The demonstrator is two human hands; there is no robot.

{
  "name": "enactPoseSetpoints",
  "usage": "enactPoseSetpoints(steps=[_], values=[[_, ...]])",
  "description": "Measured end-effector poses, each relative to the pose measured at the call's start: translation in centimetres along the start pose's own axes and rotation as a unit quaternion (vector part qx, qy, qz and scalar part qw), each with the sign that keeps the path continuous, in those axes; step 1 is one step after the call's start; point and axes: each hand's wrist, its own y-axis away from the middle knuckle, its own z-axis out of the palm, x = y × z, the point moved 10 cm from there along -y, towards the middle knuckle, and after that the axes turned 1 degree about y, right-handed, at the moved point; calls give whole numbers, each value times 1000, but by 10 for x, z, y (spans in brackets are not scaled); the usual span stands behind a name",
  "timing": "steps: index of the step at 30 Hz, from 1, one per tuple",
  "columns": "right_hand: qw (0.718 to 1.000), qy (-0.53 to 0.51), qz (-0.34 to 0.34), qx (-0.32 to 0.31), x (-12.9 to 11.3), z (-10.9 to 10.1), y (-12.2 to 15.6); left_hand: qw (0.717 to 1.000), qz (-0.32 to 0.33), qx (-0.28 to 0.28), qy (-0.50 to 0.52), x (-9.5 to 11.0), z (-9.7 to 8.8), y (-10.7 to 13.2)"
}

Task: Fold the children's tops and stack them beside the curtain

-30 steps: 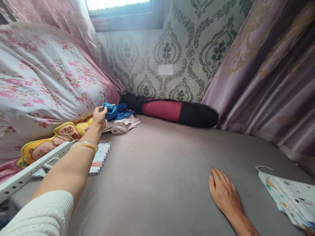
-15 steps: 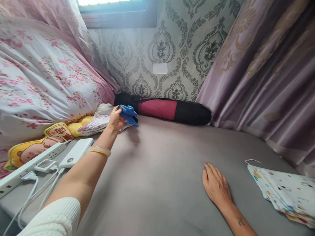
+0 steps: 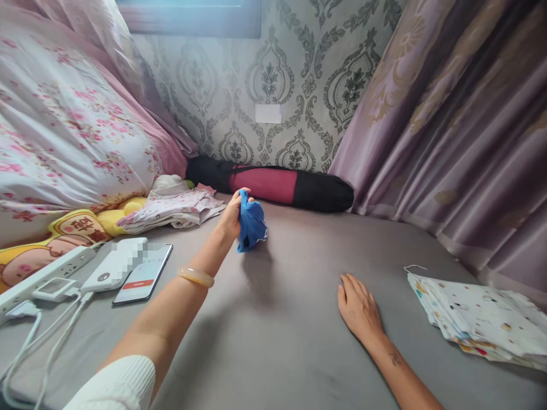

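Observation:
Pinched in my left hand (image 3: 233, 215) is a crumpled piece of blue cloth (image 3: 252, 223) with a bit of white print at its edge. It hangs just above the grey bed sheet (image 3: 290, 324) and casts a shadow there. What kind of garment or cloth it is, I cannot make out. My right hand (image 3: 359, 304) rests palm down on the sheet with fingers stretched out, holding nothing. To its right lies a folded stack of white patterned cloth (image 3: 478, 316). Left of the blue cloth, folded floral clothes (image 3: 179, 205) lie near the bedding.
A black and red long bag (image 3: 265, 185) lies along the wall. At the left are a power strip (image 3: 51, 270), a white power bank (image 3: 113, 267) with cables, a phone (image 3: 145, 276) and a yellow cartoon cushion (image 3: 47, 250). Purple curtains (image 3: 410, 125) hang at the right.
My left hand has carried the blue cloth rightward and nearer, away from the folded floral clothes. The phone now shows beside my arm. The view has shifted slightly; my right hand stays on the sheet.

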Motion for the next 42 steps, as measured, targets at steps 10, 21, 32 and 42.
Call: enactPoseSetpoints(steps=[10,21,32,42], values=[[933,-349,-56,65,-67,-102,-48,972,-129,-196,-25,-30,121,63],[820,-566,-82,-15,-102,-133,-60,979,-66,-166,-98,-43,125,65],[839,-533,107,-21,-32,-120,-62,930,-19,-190,-314,-81,79,63],[868,-481,73,-99,-29,-97,-65,886,30,-234,-400,-98,83,61]])
